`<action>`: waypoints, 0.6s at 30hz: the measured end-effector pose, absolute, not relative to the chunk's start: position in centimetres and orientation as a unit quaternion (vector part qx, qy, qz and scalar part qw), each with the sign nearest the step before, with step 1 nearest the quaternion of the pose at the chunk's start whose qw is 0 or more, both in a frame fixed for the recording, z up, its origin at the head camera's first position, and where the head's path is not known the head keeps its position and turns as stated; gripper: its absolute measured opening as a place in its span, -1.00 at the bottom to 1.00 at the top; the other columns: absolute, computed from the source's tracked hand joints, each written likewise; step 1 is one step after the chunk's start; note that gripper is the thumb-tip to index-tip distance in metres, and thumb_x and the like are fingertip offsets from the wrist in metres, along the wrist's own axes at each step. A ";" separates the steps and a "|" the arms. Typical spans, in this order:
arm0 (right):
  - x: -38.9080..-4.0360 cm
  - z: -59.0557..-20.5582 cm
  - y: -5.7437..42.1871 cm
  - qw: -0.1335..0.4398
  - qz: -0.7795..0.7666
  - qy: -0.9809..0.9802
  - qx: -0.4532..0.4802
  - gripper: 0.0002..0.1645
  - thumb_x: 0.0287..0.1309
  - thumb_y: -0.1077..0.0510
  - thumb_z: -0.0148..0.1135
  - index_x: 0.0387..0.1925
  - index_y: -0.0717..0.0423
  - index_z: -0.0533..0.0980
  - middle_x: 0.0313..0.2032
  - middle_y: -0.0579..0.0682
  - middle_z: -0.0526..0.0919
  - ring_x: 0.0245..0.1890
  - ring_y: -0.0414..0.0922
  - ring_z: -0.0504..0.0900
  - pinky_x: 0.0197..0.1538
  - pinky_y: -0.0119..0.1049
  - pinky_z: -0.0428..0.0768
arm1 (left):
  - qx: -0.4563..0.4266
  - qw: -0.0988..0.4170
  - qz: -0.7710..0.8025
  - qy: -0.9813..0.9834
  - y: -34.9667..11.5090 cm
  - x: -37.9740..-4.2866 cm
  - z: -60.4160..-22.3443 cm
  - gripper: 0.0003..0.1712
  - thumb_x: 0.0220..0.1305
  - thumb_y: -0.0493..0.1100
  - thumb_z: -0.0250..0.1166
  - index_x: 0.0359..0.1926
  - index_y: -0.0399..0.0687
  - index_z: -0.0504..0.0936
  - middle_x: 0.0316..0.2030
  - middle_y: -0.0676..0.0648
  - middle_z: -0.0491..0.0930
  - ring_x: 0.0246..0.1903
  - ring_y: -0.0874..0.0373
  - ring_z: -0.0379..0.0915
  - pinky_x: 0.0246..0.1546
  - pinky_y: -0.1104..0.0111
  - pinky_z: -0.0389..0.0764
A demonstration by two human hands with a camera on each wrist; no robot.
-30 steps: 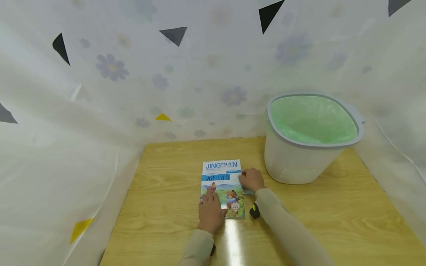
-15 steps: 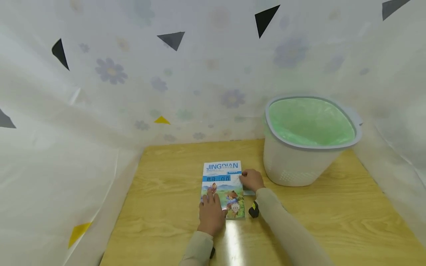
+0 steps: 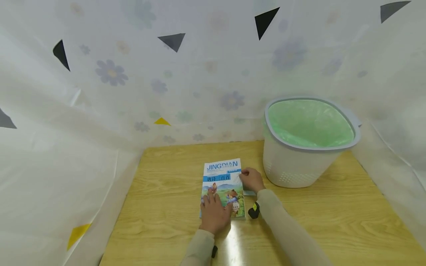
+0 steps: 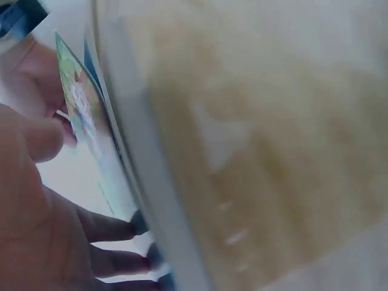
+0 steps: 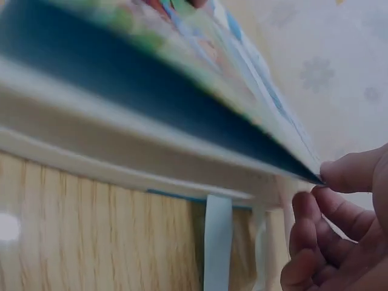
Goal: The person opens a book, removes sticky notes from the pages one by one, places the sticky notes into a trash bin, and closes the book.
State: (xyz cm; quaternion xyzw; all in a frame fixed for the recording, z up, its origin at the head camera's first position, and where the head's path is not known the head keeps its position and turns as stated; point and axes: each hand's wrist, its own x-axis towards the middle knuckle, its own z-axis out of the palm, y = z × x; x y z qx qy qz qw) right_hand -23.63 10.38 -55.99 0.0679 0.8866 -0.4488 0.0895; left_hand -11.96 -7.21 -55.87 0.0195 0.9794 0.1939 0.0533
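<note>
A paperback book (image 3: pixel 222 187) with a blue title band and a painted countryside scene lies face up on the wooden table. My left hand (image 3: pixel 214 213) rests on the lower left of its cover, fingers spread. At the right edge, my right hand (image 3: pixel 252 180) pinches the cover between thumb and forefinger. The right wrist view shows the cover (image 5: pixel 182 73) lifted from the pages, its dark blue inner side facing down. A pale blue strip (image 5: pixel 217 242) sticks out from under the book beside the right hand. In the left wrist view, the left fingers (image 4: pixel 115 262) reach to the book's edge.
A white bucket (image 3: pixel 293 170) with a grey rim and green lining stands at the back right of the table (image 3: pixel 166 184). Pale flower-patterned sheeting (image 3: pixel 199 74) with dark triangles hangs behind and at both sides. A black wrist device (image 3: pixel 254 210) sits by the right cuff.
The head view has tilted slightly. My left thumb has slid a little to the right on the cover. The cover's upper right corner has risen slightly, with the right hand still pinching its edge.
</note>
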 end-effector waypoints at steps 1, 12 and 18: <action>-23.5 -55.8 10.3 0.088 -0.463 0.880 0.065 -0.60 0.28 0.04 0.17 0.01 0.23 0.58 -0.03 0.21 0.67 -0.06 0.05 0.62 0.02 -0.06 0.60 | 0.014 0.056 0.207 0.977 -7.2 -12.2 -55.6 -0.16 0.47 0.26 -0.08 0.34 -0.45 0.31 0.47 -0.48 0.07 0.41 -0.49 0.03 0.34 -0.28 0.20; -21.8 -52.9 8.9 0.104 -0.559 0.822 0.030 -0.57 0.33 0.07 0.17 0.15 0.17 0.51 -0.06 0.17 0.68 -0.28 -0.10 0.70 -0.21 -0.25 0.63 | 0.015 0.055 0.288 0.956 -5.5 -13.7 -50.5 -0.27 0.51 0.28 -0.17 0.02 -0.25 0.64 0.03 -0.30 0.62 0.14 -0.22 0.50 0.13 -0.13 0.50; -21.2 -51.2 8.4 0.139 -0.566 0.813 0.001 -0.56 0.36 0.07 0.14 0.18 0.17 0.48 -0.02 0.16 0.66 -0.25 -0.11 0.70 -0.11 -0.21 0.69 | 0.013 0.070 0.269 0.960 -4.9 -13.7 -49.3 -0.28 0.44 0.34 -0.08 0.02 -0.16 0.68 -0.10 -0.19 0.69 -0.10 -0.10 0.62 -0.26 0.00 0.60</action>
